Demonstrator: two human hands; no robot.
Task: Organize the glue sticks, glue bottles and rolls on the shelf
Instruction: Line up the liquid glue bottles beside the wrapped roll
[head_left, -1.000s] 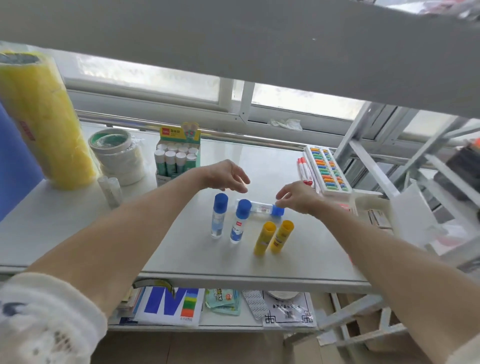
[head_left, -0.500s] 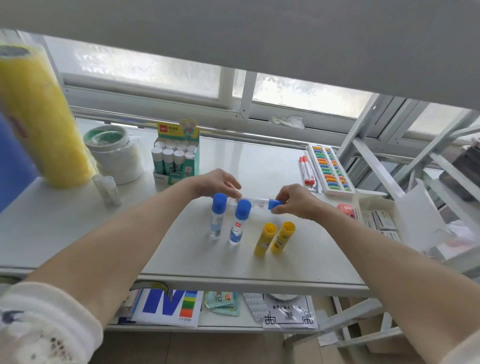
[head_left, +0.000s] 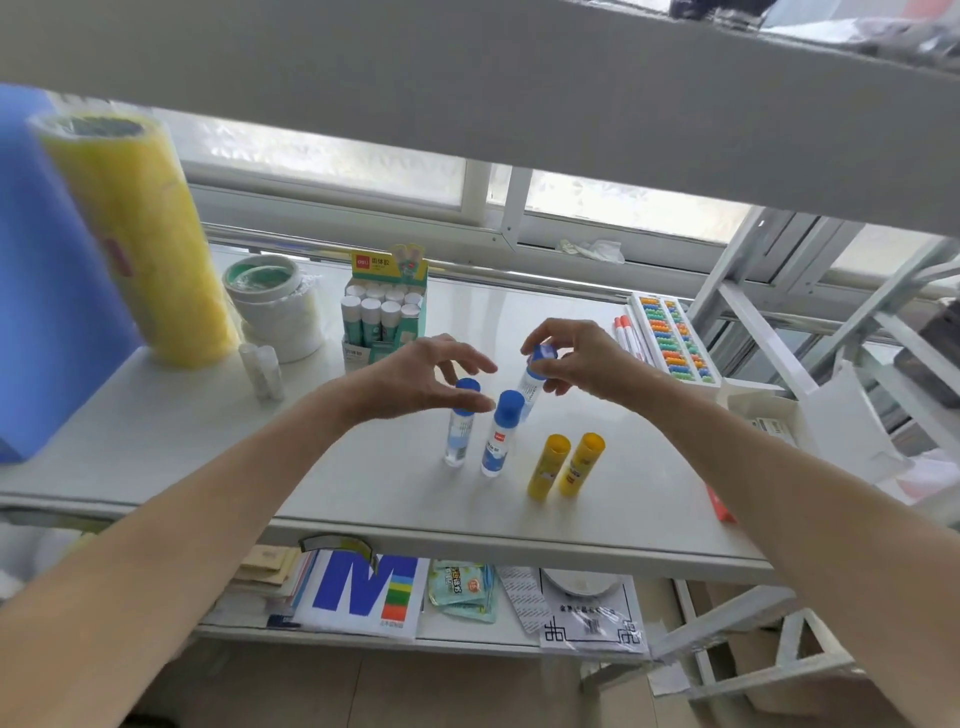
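Fingers of the right hand pinch a tilted glue bottle by its blue cap above the shelf, behind two upright glue bottles; left hand hovers loosely spread, holding nothing.

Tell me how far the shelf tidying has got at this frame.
Looks done: two blue-capped glue bottles and two yellow glue sticks stand upright in pairs on the shelf; the tape rolls are stacked at the back. In hand: the right hand grips a third glue bottle by its cap, tilted behind the pair. The left hand hovers open. Left: standing that bottle up.
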